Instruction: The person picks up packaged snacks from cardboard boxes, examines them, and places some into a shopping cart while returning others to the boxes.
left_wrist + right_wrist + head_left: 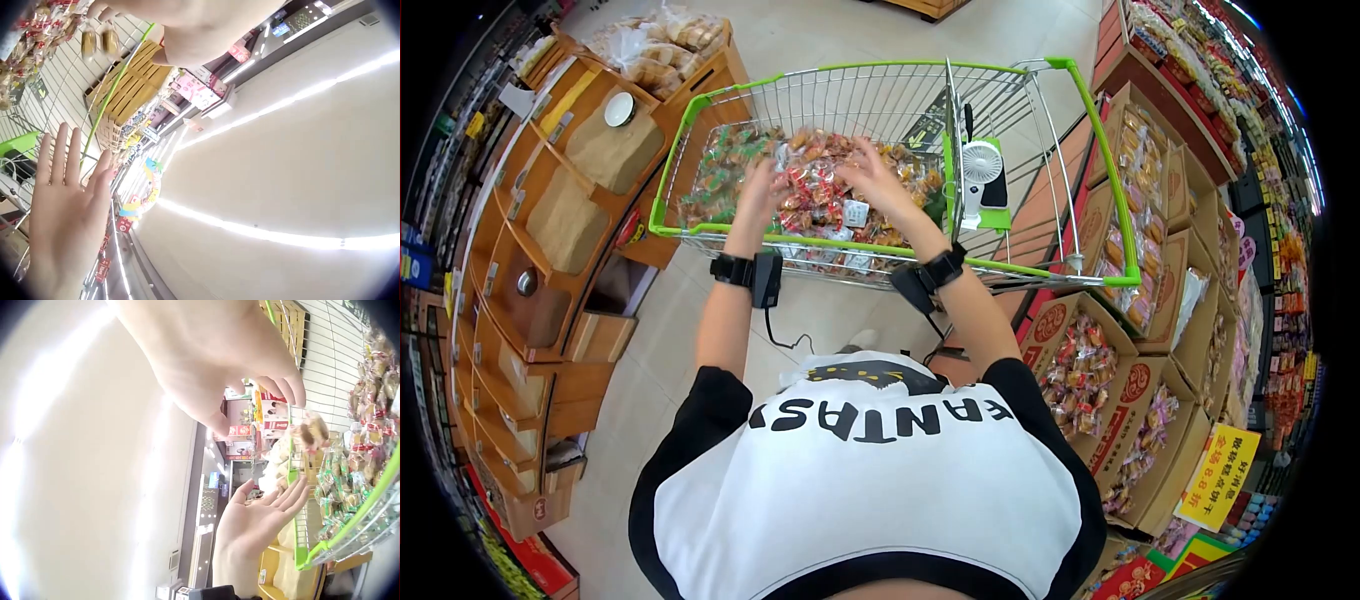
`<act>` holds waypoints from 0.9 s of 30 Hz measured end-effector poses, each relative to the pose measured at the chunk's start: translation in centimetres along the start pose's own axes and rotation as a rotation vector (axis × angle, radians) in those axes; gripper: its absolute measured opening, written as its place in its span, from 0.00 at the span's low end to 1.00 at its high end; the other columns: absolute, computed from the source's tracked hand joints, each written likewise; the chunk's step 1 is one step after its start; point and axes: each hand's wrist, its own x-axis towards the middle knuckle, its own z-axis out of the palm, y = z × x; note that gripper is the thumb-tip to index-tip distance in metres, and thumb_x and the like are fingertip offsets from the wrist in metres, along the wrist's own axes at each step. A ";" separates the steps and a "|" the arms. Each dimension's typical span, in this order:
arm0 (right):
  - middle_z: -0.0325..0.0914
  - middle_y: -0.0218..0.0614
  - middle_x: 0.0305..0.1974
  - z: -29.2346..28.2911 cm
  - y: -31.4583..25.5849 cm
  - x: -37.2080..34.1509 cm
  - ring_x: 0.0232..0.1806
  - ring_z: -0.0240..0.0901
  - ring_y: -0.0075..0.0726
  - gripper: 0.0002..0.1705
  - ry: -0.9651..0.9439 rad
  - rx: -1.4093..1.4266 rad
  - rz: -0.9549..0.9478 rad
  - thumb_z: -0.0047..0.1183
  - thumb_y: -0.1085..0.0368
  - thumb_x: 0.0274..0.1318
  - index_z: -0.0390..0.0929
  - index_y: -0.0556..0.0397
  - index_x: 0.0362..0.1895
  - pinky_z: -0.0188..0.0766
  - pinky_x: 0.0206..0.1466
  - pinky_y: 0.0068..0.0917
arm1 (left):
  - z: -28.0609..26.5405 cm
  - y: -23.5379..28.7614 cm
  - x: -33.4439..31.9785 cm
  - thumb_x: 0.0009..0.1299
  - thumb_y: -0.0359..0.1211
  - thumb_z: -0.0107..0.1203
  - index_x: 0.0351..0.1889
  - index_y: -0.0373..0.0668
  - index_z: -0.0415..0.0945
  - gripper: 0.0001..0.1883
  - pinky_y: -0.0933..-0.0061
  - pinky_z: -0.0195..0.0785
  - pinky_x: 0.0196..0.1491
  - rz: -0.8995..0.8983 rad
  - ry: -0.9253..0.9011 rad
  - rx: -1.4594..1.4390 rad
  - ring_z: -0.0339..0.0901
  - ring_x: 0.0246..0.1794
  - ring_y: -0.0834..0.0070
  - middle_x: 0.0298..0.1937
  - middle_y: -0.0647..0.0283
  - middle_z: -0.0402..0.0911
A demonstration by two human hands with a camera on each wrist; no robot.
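My left hand (pixel 761 196) is over the left half of a green-rimmed shopping cart (pixel 820 68), fingers spread and palm bare. Opposite it, my right hand (pixel 880 186) has its fingers extended too, the palm facing inward in the left wrist view. Small wrapped snack packets (pixel 312 430), brown inside clear wrapping and blurred, hang in the air between the hands, touching neither. Below lies a thick layer of similar packets, with green-printed packets (pixel 715 185) on the left and red-printed packets (pixel 815 185) in the middle. A white label (pixel 855 213) shows among them.
A white fan (pixel 981 162) and a dark phone-like slab sit on the cart's green child seat (pixel 995 218). Cardboard boxes of wrapped snacks (pixel 1080 375) line the right side, beside a yellow sign (pixel 1218 478). Wooden shelving (pixel 550 300) curves along the left.
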 end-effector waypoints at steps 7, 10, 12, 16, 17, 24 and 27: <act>0.69 0.42 0.43 -2.9 5.0 -5.8 0.45 0.67 0.34 0.26 -0.205 -0.089 0.182 0.50 0.59 0.49 0.62 0.56 0.51 0.64 0.46 0.27 | -0.8 -4.7 -4.5 0.63 0.32 0.41 0.48 0.40 0.61 0.15 0.72 0.66 0.37 -0.128 -0.130 0.031 0.72 0.39 0.69 0.41 0.56 0.70; 0.71 0.37 0.40 -4.0 4.2 -8.2 0.41 0.69 0.28 0.18 -0.217 -0.026 0.178 0.47 0.64 0.51 0.67 0.55 0.46 0.65 0.44 0.23 | -0.1 -4.7 -6.4 0.63 0.32 0.41 0.41 0.40 0.66 0.11 0.75 0.66 0.37 -0.110 -0.192 0.126 0.73 0.36 0.73 0.35 0.60 0.74; 0.72 0.36 0.39 -4.8 3.9 -9.2 0.41 0.69 0.28 0.16 -0.217 0.008 0.194 0.46 0.66 0.51 0.68 0.55 0.45 0.65 0.43 0.22 | 0.3 -5.0 -6.9 0.62 0.32 0.41 0.38 0.40 0.69 0.10 0.77 0.66 0.36 -0.122 -0.231 0.176 0.73 0.35 0.77 0.32 0.62 0.75; 0.70 0.34 0.42 -6.3 2.0 -11.3 0.44 0.67 0.27 0.16 -0.175 0.000 0.266 0.45 0.65 0.53 0.66 0.56 0.46 0.63 0.47 0.22 | 2.0 -5.1 -7.8 0.63 0.32 0.39 0.38 0.39 0.68 0.10 0.78 0.66 0.33 -0.091 -0.290 0.210 0.73 0.27 0.78 0.32 0.63 0.75; 0.70 0.33 0.42 -6.5 1.6 -11.7 0.44 0.67 0.27 0.16 -0.154 0.026 0.256 0.45 0.65 0.53 0.66 0.56 0.46 0.63 0.47 0.22 | 2.5 -5.0 -8.1 0.63 0.32 0.39 0.38 0.39 0.68 0.10 0.78 0.66 0.33 -0.094 -0.298 0.213 0.73 0.27 0.78 0.32 0.63 0.75; 0.71 0.36 0.38 -7.4 -0.1 -14.9 0.41 0.69 0.27 0.15 0.003 0.122 0.237 0.45 0.67 0.52 0.66 0.58 0.45 0.64 0.45 0.21 | 5.9 -5.8 -9.3 0.64 0.33 0.40 0.37 0.41 0.68 0.09 0.82 0.62 0.24 -0.165 -0.533 0.276 0.68 0.16 0.81 0.29 0.63 0.75; 0.71 0.36 0.38 -8.2 0.0 -16.5 0.40 0.69 0.28 0.15 0.061 0.143 0.234 0.44 0.68 0.53 0.66 0.58 0.45 0.65 0.45 0.21 | 7.2 -6.2 -9.6 0.64 0.33 0.41 0.38 0.40 0.68 0.10 0.83 0.61 0.21 -0.208 -0.630 0.327 0.67 0.15 0.82 0.28 0.63 0.75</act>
